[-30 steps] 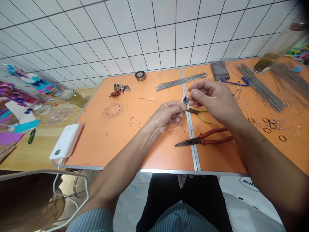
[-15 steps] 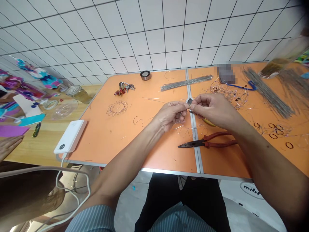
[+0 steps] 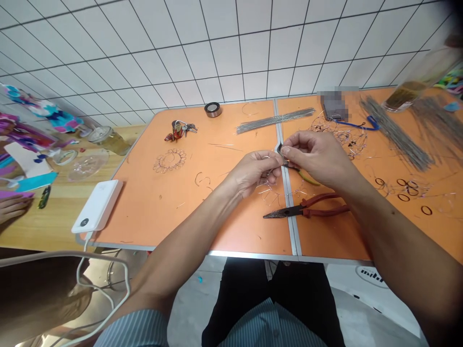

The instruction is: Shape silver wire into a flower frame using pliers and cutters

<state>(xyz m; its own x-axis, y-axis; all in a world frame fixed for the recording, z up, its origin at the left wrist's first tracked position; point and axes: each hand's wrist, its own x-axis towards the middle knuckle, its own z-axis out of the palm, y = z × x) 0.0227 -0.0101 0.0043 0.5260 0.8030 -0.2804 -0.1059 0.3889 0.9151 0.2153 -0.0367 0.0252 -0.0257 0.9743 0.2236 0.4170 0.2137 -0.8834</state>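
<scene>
My left hand (image 3: pixel 258 168) is closed in a pinch on a thin wire (image 3: pixel 268 179), whose fine loops show below the fingers. Close against it, my right hand (image 3: pixel 313 156) has its thumb and fingertips pressed together; what lies between them is too small to make out. A pair of cutting pliers (image 3: pixel 307 178) with a yellow handle lies partly hidden under my right hand, its dark metal by the fingertips. Nearer to me, long-nose pliers (image 3: pixel 285 212) with red handles rest across the table seam, partly behind my right forearm.
On the orange table (image 3: pixel 144 212) are a looped wire ring (image 3: pixel 170 161), keys (image 3: pixel 181 130), a tape roll (image 3: pixel 212 110), a bundle of straight wires (image 3: pixel 275 120), tangled wire (image 3: pixel 356 142) and several dark rings (image 3: pixel 427 210). A white power bank (image 3: pixel 97 205) sits left. Another person's hand (image 3: pixel 14 207) is at far left.
The view has shifted slightly. My right thumb and fingertips have moved up a little from the left fingertips; the left hand keeps its pinch on the wire.
</scene>
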